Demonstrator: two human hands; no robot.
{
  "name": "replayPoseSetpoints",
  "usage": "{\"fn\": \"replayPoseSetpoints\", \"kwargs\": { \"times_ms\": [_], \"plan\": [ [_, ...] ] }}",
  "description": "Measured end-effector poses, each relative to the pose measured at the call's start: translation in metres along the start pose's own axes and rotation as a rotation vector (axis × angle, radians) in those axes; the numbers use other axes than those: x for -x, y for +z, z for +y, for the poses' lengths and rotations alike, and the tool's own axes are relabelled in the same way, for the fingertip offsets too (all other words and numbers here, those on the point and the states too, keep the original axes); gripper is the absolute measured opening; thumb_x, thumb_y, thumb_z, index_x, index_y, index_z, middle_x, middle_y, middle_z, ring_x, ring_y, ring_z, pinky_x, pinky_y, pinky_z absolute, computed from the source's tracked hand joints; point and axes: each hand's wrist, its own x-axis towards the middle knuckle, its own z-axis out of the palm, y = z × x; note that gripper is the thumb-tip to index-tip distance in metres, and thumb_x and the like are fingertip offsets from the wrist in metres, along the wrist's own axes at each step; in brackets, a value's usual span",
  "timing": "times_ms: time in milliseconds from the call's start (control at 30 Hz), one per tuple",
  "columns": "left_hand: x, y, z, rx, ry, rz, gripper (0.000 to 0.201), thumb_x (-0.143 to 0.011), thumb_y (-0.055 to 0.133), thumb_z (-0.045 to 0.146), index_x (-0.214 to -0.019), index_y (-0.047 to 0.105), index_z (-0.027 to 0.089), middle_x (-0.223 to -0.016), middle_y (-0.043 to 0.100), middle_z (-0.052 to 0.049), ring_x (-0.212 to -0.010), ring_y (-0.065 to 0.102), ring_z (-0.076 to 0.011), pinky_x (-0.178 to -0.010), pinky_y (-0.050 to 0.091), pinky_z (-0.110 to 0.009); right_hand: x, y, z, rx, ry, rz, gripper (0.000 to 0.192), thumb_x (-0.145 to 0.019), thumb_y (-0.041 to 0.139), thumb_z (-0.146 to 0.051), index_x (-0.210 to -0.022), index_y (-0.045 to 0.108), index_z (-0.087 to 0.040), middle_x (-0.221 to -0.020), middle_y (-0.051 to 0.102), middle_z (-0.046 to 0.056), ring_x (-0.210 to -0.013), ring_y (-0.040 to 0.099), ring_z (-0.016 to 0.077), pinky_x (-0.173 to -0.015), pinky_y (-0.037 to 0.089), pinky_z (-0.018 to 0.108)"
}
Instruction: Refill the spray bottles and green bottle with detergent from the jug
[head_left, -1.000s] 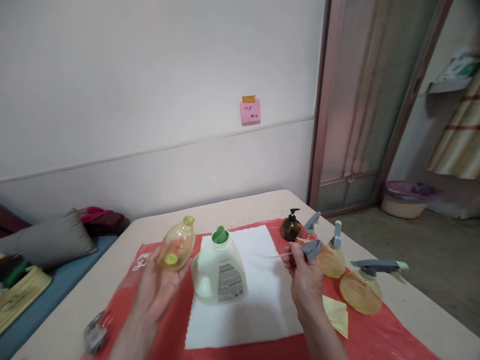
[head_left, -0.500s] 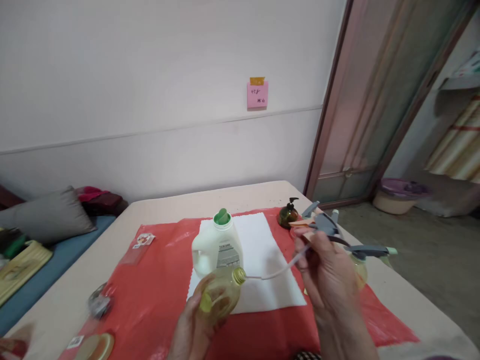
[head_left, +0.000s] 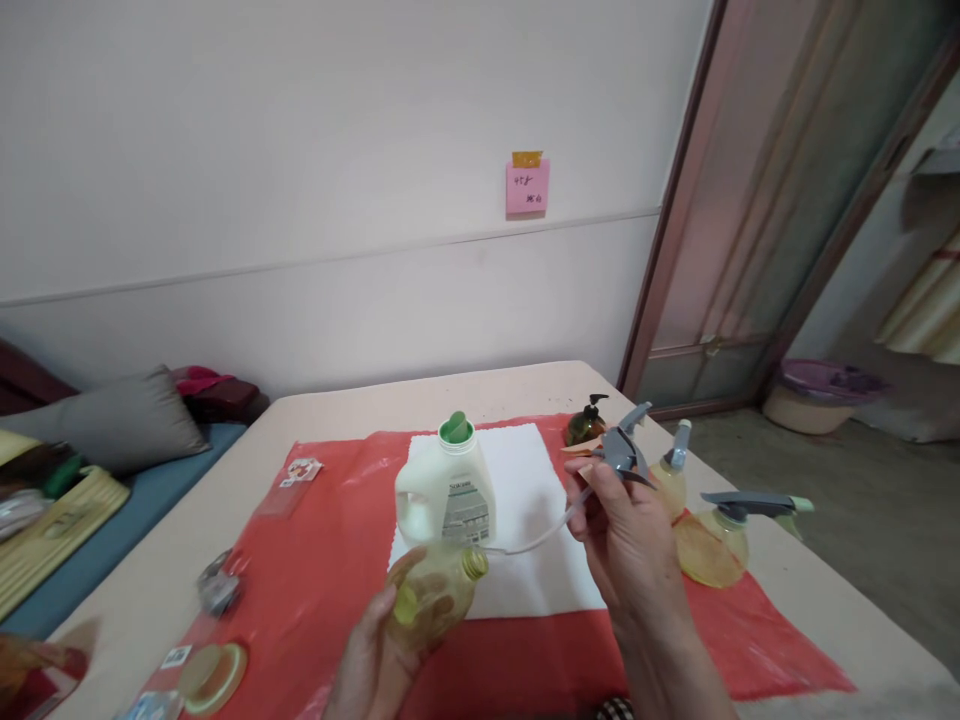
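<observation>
My left hand (head_left: 382,640) is wrapped round a translucent yellow spray bottle (head_left: 435,605), tilted so that its open threaded neck points to the upper right. In my right hand (head_left: 626,535) is a grey trigger spray head (head_left: 621,450), gripped by the fingers. Its thin clear tube (head_left: 541,538) curves down to the left, and the tip meets the bottle's mouth; how far it reaches inside I cannot tell. Just behind the bottle stands a pale green detergent jug (head_left: 450,490) with a green spout, uncapped, on a white cloth (head_left: 525,590).
Two yellow spray bottles with grey heads, one in front (head_left: 712,550) and one behind (head_left: 670,485), stand at right. A dark pump bottle (head_left: 586,425) is further back. A round lid (head_left: 214,678) and a crumpled silvery item (head_left: 219,585) lie left on the red sheet (head_left: 315,570).
My right hand has shifted slightly left with the spray head, bringing it nearer to the bottle. The view has turned slightly left. Both hands keep their holds.
</observation>
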Motion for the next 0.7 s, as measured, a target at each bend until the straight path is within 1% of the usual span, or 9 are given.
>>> {"fn": "replayPoseSetpoints", "kwargs": {
  "times_ms": [133, 200, 267, 333, 400, 467, 500, 600, 700],
  "plan": [
    [0.001, -0.009, 0.005, 0.005, 0.023, -0.010, 0.039, -0.098, 0.074, 0.034, -0.135, 0.076, 0.023, -0.137, 0.076, -0.015, -0.120, 0.075, -0.0339, -0.101, 0.060, -0.043, 0.003, 0.003, 0.006, 0.010, 0.019, -0.025, 0.049, -0.068, 0.090, -0.060, -0.081, 0.073, -0.016, -0.057, 0.056, -0.004, -0.041, 0.046, 0.0067, -0.040, 0.035, 0.020],
    [0.003, -0.008, 0.005, -0.008, 0.035, 0.007, 0.041, -0.096, 0.076, 0.034, -0.135, 0.076, 0.022, -0.137, 0.076, -0.016, -0.117, 0.076, -0.0340, -0.100, 0.060, -0.044, 0.006, 0.004, 0.011, 0.028, 0.026, -0.024, 0.049, -0.069, 0.089, -0.061, -0.082, 0.074, -0.016, -0.059, 0.058, -0.003, -0.042, 0.046, 0.0071, -0.041, 0.036, 0.022],
    [0.004, -0.005, 0.005, -0.021, 0.035, 0.037, 0.044, -0.093, 0.080, 0.036, -0.134, 0.077, 0.022, -0.134, 0.077, -0.017, -0.114, 0.077, -0.0341, -0.099, 0.060, -0.045, 0.009, 0.005, 0.018, 0.099, 0.043, -0.071, 0.047, -0.072, 0.087, -0.061, -0.084, 0.075, -0.017, -0.061, 0.061, -0.002, -0.045, 0.048, 0.0088, -0.044, 0.040, 0.023],
    [0.004, -0.001, 0.004, -0.025, 0.037, 0.069, 0.044, -0.090, 0.082, 0.037, -0.132, 0.078, 0.022, -0.133, 0.078, -0.016, -0.112, 0.078, -0.0337, -0.098, 0.061, -0.045, 0.015, 0.008, 0.026, 0.234, 0.069, -0.212, 0.044, -0.074, 0.085, -0.060, -0.085, 0.078, -0.018, -0.067, 0.067, 0.002, -0.055, 0.056, 0.0126, -0.052, 0.047, 0.026],
    [0.003, 0.004, 0.003, -0.023, 0.046, 0.098, 0.041, -0.090, 0.083, 0.037, -0.129, 0.078, 0.023, -0.133, 0.078, -0.015, -0.112, 0.078, -0.0329, -0.095, 0.061, -0.043, 0.023, 0.014, 0.036, 0.365, 0.090, -0.416, 0.042, -0.075, 0.084, -0.060, -0.086, 0.080, -0.020, -0.085, 0.076, 0.008, -0.074, 0.067, 0.0196, -0.069, 0.056, 0.033],
    [0.002, 0.007, 0.000, -0.010, 0.066, 0.123, 0.042, -0.091, 0.081, 0.038, -0.130, 0.078, 0.023, -0.131, 0.078, -0.014, -0.114, 0.077, -0.0329, -0.095, 0.061, -0.042, 0.033, 0.021, 0.047, 0.422, 0.113, -0.577, 0.043, -0.079, 0.080, -0.063, -0.093, 0.082, -0.022, -0.104, 0.080, 0.011, -0.096, 0.072, 0.0267, -0.087, 0.058, 0.040],
    [0.001, 0.008, -0.002, -0.002, 0.073, 0.139, 0.044, -0.091, 0.081, 0.039, -0.132, 0.077, 0.023, -0.130, 0.079, -0.013, -0.115, 0.076, -0.0330, -0.095, 0.061, -0.042, 0.039, 0.024, 0.053, 0.417, 0.125, -0.619, 0.045, -0.082, 0.077, -0.065, -0.098, 0.082, -0.023, -0.108, 0.080, 0.011, -0.104, 0.072, 0.0286, -0.094, 0.056, 0.043],
    [0.002, 0.009, -0.011, 0.025, 0.079, 0.178, 0.053, -0.091, 0.080, 0.045, -0.139, 0.073, 0.024, -0.133, 0.077, -0.013, -0.121, 0.074, -0.0339, -0.099, 0.061, -0.043, 0.055, 0.033, 0.070, 0.350, 0.111, -0.635, 0.051, -0.091, 0.066, -0.069, -0.111, 0.079, -0.024, -0.110, 0.079, 0.010, -0.110, 0.071, 0.0291, -0.097, 0.055, 0.042],
    [0.005, 0.007, -0.018, 0.019, 0.070, 0.173, 0.048, -0.091, 0.079, 0.040, -0.136, 0.074, 0.025, -0.137, 0.075, -0.011, -0.131, 0.069, -0.0338, -0.102, 0.059, -0.041, 0.064, 0.037, 0.081, 0.302, 0.054, -0.613, 0.052, -0.095, 0.062, -0.070, -0.116, 0.077, -0.025, -0.118, 0.078, 0.010, -0.116, 0.070, 0.0284, -0.101, 0.054, 0.040]
  ]
}}
